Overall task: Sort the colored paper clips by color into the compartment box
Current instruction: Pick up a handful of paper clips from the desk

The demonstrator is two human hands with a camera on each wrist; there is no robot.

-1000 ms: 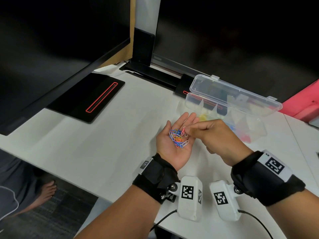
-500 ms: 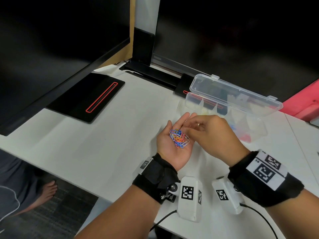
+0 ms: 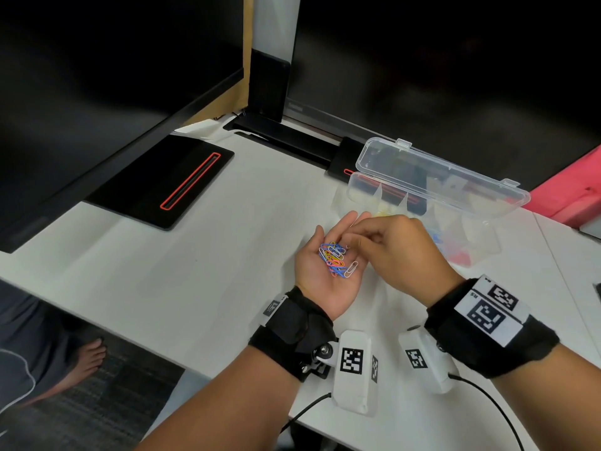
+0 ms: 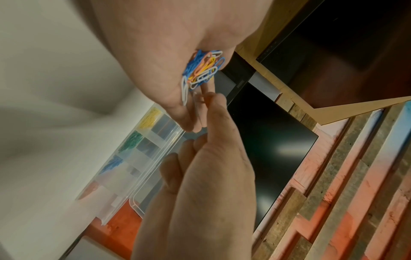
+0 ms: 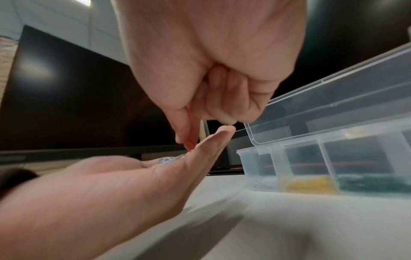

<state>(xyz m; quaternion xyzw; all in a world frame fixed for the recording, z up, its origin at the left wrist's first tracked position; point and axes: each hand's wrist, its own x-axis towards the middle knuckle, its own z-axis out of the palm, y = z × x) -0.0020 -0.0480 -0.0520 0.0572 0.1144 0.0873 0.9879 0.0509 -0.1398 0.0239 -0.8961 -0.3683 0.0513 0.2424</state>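
A mixed heap of paper clips (image 3: 333,259) is lying in the upturned palm of the left hand (image 3: 325,275), blue, orange, pink, yellow and white tangled together, with one white clip sitting loose at the heap's near edge. The left hand is being held flat and wide, fingers straight, serving as a tray above the counter (image 3: 182,275). The right hand (image 3: 395,252) is hovering over those fingers with its thumb and forefinger pressed together and the other fingers curled in; the left wrist view is suggesting a pale clip in that pinch, but blur is making it impossible to say for certain.

Just beyond both hands the clear compartment box (image 3: 481,242) is standing with its lid (image 3: 439,172) tipped back, and yellow, green, blue and orange-red clips are already lying in separate cells.

To do this pick well, it seems wise to be lifting a single clip by its outer loop and drawing it slowly, since clips are hooking into each other easily. Keeping the left palm level should be stopping the heap from sliding off. Checking the colour before reaching for the matching cell would be avoiding a misplaced drop.
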